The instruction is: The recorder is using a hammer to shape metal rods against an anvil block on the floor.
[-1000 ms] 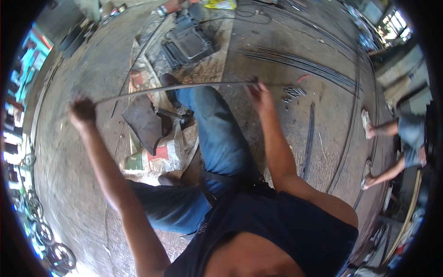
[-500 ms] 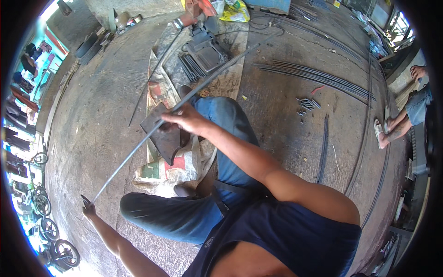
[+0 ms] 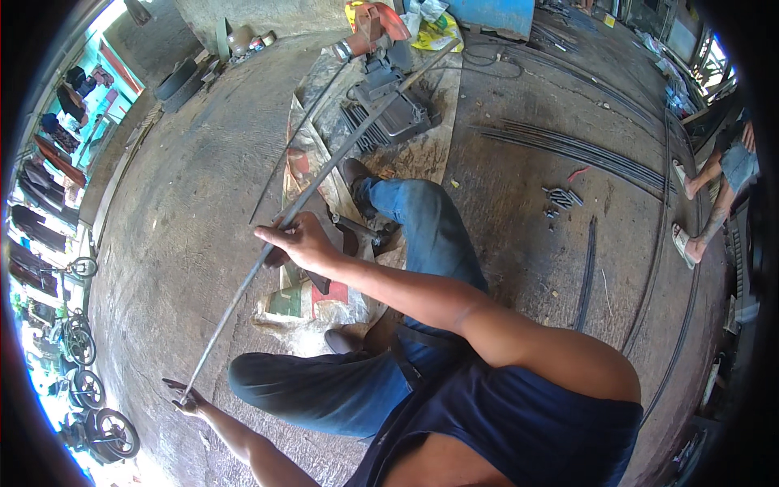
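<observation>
A long thin metal rod (image 3: 237, 304) runs slantwise across the front of my body, from lower left to upper right. My right hand (image 3: 302, 245) grips it partway along, over a dark metal plate (image 3: 319, 282). Near the rod's lower end, my left hand (image 3: 191, 402) holds it between thumb and fingers, with a finger stretched out. The upper end passes over a grey machine base (image 3: 396, 109). Beneath my right hand, the plate is partly covered, and so is a hammer-like tool (image 3: 361, 229) beside my shin.
A printed sack mat (image 3: 284, 304) lies under the plate. Bundled rods (image 3: 584, 154), short cut pieces (image 3: 561, 197) and another dark bar (image 3: 587, 272) rest on the concrete at right. A person (image 3: 714, 183) stands at the far right. Motorbikes (image 3: 109, 434) are at the left edge.
The rod has swung to a steeper slant, and its upper end sits further left. My right hand has turned on it. The person at right has shifted their feet.
</observation>
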